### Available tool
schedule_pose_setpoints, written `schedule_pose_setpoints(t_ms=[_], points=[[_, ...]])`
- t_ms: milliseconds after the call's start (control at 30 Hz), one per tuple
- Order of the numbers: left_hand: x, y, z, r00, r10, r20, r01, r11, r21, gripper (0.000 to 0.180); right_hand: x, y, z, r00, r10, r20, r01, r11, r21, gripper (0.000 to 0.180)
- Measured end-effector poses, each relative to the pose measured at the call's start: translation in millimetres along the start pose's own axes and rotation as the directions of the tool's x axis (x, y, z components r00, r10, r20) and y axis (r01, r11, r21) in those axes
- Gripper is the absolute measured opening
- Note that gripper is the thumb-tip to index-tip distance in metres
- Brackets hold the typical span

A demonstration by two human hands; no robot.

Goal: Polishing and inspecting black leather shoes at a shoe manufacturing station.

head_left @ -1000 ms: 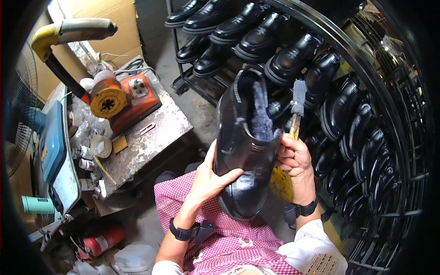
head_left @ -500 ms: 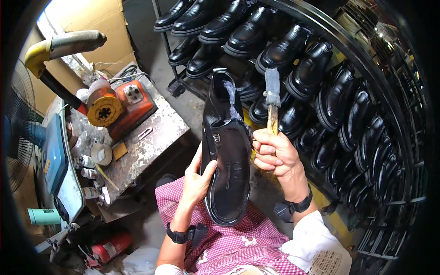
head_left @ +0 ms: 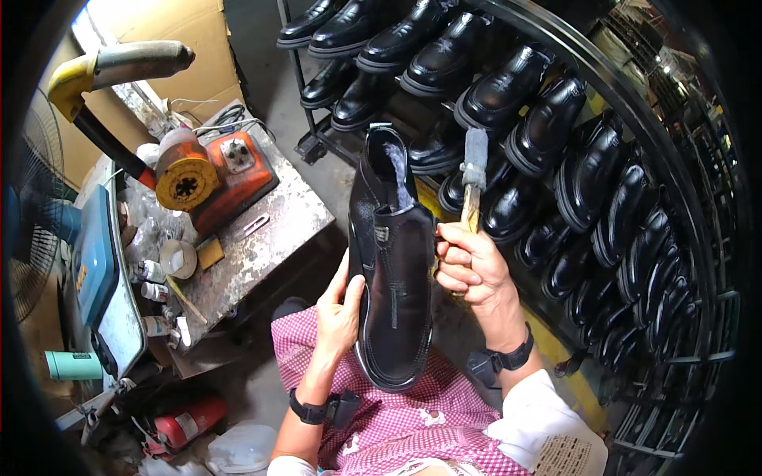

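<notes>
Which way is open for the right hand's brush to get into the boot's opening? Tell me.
Probably from above: the right hand holds the brush upright beside the boot, whose opening faces up unobstructed; the left hand grips lower down.

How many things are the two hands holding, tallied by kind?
Black leather ankle boot, in the left hand: 1
Wooden-handled brush with grey bristles, in the right hand: 1
Total: 2

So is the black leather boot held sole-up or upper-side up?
Upper-side up: the black leather boot shows its tongue and open collar, with the left hand gripping its edge. Its sole faces away.
</notes>
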State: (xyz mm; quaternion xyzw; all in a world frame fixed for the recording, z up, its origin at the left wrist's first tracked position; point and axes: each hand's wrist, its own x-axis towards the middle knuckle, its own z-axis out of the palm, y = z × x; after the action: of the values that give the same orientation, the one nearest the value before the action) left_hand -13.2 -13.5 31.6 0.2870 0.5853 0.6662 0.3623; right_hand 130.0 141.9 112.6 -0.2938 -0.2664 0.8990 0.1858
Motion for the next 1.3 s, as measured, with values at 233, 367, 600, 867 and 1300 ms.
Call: schedule_pose_setpoints(t_ms=[233, 367, 600, 867, 1300], points=[[-8, 33, -39, 0.981, 0.194, -0.028, -0.135, 0.77, 0.624, 0.044, -12, -6, -36, 0.814, -0.579, -0.03, 0.414, 0.616, -0.671, 0.024], [-13, 37, -39, 0.966, 0.256, -0.036, -0.158, 0.695, 0.701, 0.043, -18, -5, -20, 0.727, -0.608, 0.318, 0.367, -0.047, -0.929, 0.015], [-25, 55, -10, 0.967, 0.244, 0.072, -0.181, 0.464, 0.867, 0.049, -22, -25, 9, 0.651, -0.499, 0.572, 0.396, -0.419, -0.817, 0.012], [-31, 47, -3, 0.956, 0.288, 0.056, -0.183, 0.436, 0.881, 0.055, -26, -30, -2, 0.698, -0.462, 0.548, 0.371, -0.421, -0.828, 0.012], [-29, 47, 3, 0.935, 0.337, 0.11, -0.258, 0.431, 0.865, 0.052, -32, -37, -14, 0.708, -0.226, 0.669, 0.515, -0.484, -0.708, 0.012]])
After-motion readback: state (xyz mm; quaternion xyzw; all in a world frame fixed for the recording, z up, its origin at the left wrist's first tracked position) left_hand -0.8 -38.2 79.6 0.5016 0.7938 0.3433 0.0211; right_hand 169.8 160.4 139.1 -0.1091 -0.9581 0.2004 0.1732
